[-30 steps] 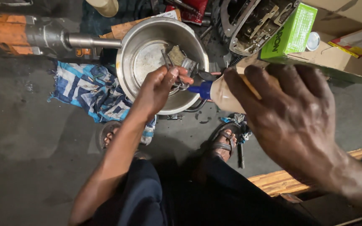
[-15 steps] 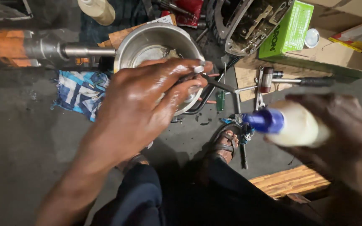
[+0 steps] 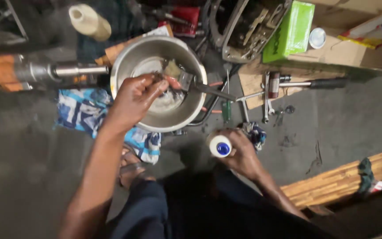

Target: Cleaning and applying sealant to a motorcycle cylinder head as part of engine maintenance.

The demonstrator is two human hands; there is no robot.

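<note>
One steel bowl [image 3: 155,117] sits on the dark floor, and one person's two hands work at it. The left hand [image 3: 135,99] reaches over the bowl's near rim, wrist bent down and fingers curled together, pinching a small dark part [image 3: 159,78] at the fingertips just above the wet bottom of the bowl. One flat metal tool [image 3: 200,86] lies across the bowl's right rim, its head just beside those fingertips; whether the fingers touch it I cannot tell. The right hand [image 3: 242,152] is low and close to the body, well apart from the bowl, fingers wrapped round one white bottle with a blue cap [image 3: 220,146], the cap pointing up at the camera.

Around the bowl: one blue and white patterned cloth [image 3: 82,110] spread on the floor to the left, partly under the left forearm; one orange and grey shaft assembly [image 3: 32,71] lying sideways, its metal rod pointing at the bowl's left rim; one cream-coloured bottle [image 3: 89,21] above it. To the upper right stand one green box [image 3: 293,31] and one small white lid [image 3: 318,37] on cardboard. One hammer [image 3: 306,83] with a black grip lies on a board, one spanner [image 3: 267,99] crossing beside it, one green-handled screwdriver [image 3: 226,108] near the bowl. One wooden plank [image 3: 337,179] runs along the lower right
</note>
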